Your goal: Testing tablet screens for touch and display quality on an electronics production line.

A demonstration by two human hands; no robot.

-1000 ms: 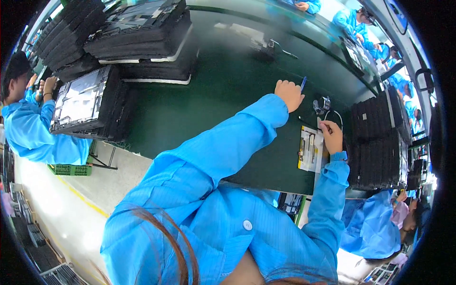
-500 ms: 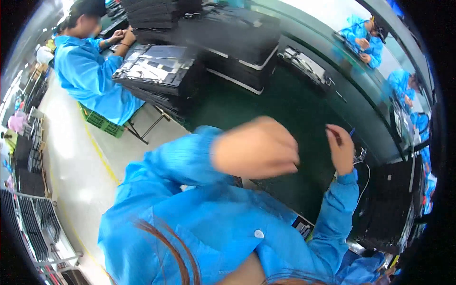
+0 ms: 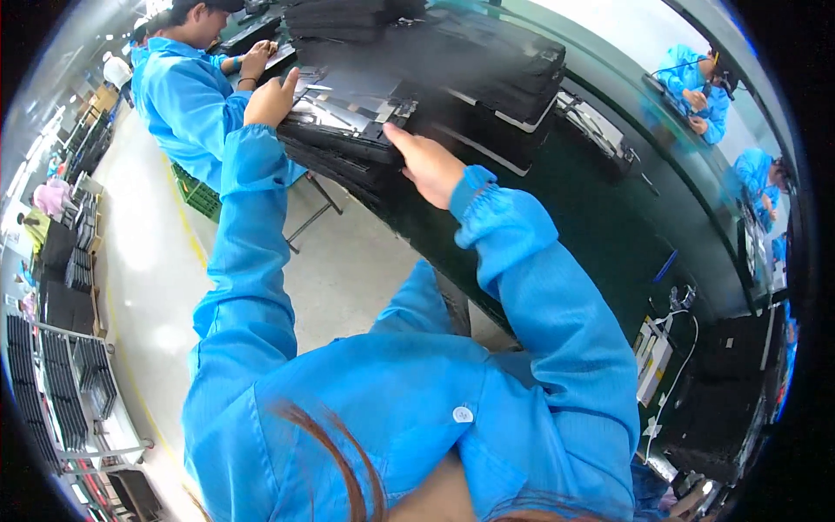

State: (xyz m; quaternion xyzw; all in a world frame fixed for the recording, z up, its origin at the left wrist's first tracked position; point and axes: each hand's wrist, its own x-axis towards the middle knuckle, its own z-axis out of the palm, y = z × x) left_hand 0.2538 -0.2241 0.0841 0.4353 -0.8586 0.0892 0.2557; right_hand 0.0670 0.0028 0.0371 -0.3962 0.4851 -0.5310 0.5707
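A black tray carrying flat silver and dark panel-like parts lies on top of a stack of similar black trays, at the table's left end. My left hand grips its left edge, thumb up and the other fingers partly hidden. At the tray's near right corner is my right hand, its thumb over the rim and its fingers curled below, partly out of sight. Both arms reach forward and left.
Behind stand taller stacks of black trays. Another tray with parts lies by the glass partition, and a blue pen and white cable are at right. A co-worker in blue sits at far left beside a green crate.
Both hands have moved from over the green table to the left tray stack and taken hold of the top tray. My view has shifted, and the arms are now stretched out.
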